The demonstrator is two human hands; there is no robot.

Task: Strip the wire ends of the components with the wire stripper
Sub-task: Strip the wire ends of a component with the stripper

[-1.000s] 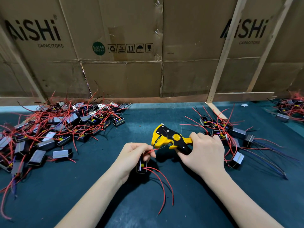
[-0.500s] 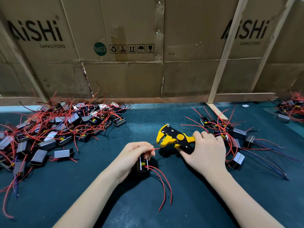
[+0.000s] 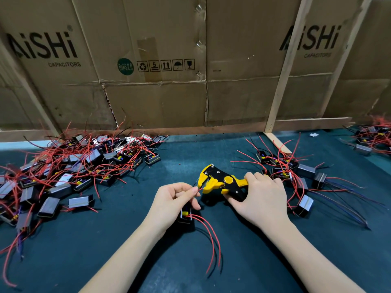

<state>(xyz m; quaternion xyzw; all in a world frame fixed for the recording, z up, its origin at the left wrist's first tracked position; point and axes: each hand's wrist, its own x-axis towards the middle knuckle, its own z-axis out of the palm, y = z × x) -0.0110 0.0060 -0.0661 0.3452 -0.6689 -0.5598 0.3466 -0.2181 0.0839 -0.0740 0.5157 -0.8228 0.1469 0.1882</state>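
Observation:
My right hand (image 3: 261, 197) grips the handles of a yellow and black wire stripper (image 3: 220, 180), its jaws pointing left. My left hand (image 3: 175, 199) holds a small black component (image 3: 186, 216) against the mat and pinches one of its red wire ends (image 3: 200, 188) right at the stripper's jaws. Two other red wires (image 3: 213, 240) from that component trail down over the mat. The component's body is partly hidden under my fingers.
A large heap of components with red wires (image 3: 69, 172) covers the left of the dark green mat (image 3: 105, 250). A smaller group (image 3: 296, 176) lies just right of my right hand, another pile (image 3: 374, 138) at far right. Cardboard boxes (image 3: 158, 92) and wooden slats (image 3: 281, 81) wall the back.
The stripper has drawn slightly right of the pinched wire end, and its jaws have opened a little. My left hand keeps the component in place.

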